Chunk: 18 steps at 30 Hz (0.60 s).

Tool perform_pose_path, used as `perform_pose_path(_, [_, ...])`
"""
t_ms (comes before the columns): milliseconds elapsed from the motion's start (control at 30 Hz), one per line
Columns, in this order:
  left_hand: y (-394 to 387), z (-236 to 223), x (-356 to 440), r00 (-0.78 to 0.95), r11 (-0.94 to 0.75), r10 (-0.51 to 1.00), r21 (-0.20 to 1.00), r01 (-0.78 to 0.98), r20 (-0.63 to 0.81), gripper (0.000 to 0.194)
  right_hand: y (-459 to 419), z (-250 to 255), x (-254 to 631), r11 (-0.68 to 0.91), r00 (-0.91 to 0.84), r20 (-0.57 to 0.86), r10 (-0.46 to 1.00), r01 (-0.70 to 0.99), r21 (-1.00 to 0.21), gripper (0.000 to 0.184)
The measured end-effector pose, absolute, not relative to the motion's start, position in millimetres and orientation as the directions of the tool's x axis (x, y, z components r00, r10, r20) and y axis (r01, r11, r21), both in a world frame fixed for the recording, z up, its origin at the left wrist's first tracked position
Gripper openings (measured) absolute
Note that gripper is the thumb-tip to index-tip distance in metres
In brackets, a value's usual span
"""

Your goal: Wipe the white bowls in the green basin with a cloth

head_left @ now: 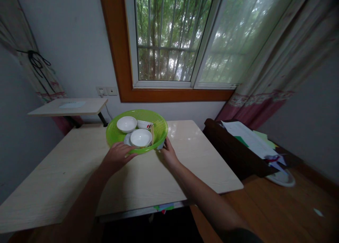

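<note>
A round green plastic basket (pixel 137 113) is over the far middle of the table, tilted somewhat toward me. Inside it are two white bowls, one at the back left (pixel 126 124) and one nearer me (pixel 141 137). Between them and the basket's right side lie a white item with red marks (pixel 144 125) and a few thin sticks (pixel 152 134). My left hand (pixel 118 156) grips the near-left rim, thumb outside. My right hand (pixel 169 153) holds the basket low on its right, fingers partly hidden under the rim. Something greyish (pixel 160 145) shows beside those fingers, too small to name.
The pale wooden table (pixel 66 165) stretches beneath my arms. A small raised shelf (pixel 71 107) stands at its back left, near wall sockets (pixel 106 91). Beyond the right edge, a dark brown piece of furniture (pixel 225 147) carries papers (pixel 249 138). A window is ahead.
</note>
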<state>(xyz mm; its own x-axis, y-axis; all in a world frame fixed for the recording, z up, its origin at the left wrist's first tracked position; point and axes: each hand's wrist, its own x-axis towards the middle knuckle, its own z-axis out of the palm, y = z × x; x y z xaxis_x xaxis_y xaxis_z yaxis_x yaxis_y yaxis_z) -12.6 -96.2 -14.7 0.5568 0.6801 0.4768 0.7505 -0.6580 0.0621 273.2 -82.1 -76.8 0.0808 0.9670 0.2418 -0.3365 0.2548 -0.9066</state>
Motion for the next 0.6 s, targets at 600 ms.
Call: perform_pose_path(600, [-124, -13, 59, 0.414, -0.541, 0.699, 0.052, 0.84, 0.584, 0.037, -116, -93, 241, 0.213, 0.075, 0.2, 0.977, -0.413, -0.886, 0.099])
